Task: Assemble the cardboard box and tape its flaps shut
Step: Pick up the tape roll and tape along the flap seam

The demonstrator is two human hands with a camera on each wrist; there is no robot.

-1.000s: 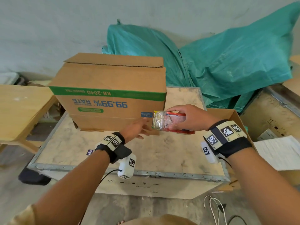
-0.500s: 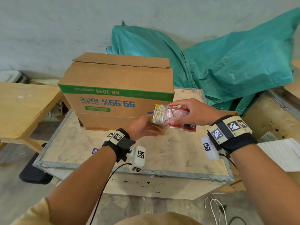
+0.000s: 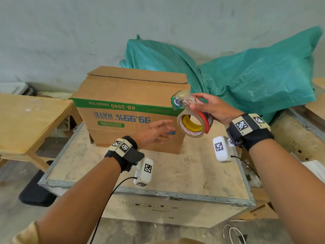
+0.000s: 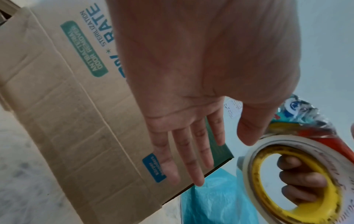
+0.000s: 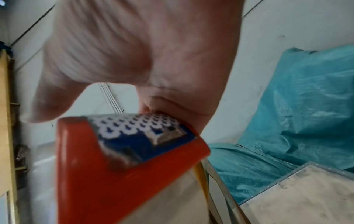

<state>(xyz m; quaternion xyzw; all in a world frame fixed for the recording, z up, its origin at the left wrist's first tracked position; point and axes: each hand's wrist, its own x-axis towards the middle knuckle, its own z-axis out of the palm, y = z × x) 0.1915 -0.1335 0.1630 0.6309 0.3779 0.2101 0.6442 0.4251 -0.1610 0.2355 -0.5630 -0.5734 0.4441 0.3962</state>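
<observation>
On the plywood surface [image 3: 175, 173], toward its 11 o'clock corner, the cardboard box [image 3: 130, 110] stands upside down, its print inverted. At its 3 o'clock edge the right hand [image 3: 212, 110] grips a red tape dispenser [image 3: 191, 118] in the air. The left hand [image 3: 154, 132], fingers spread and holding nothing, hovers before the box's front. Behind lies a green tarp [image 3: 255, 81].

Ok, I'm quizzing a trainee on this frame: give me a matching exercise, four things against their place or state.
1. brown cardboard box
2. red tape dispenser with yellow-cored roll
3. left hand
4. teal plastic tarp

a. fingers straight, holding nothing
b. gripped by the right hand
c. heaped against the wall
d. standing on the plywood crate, print upside down

Pairs: 1-d, 2-b, 3-a, 4-c
</observation>
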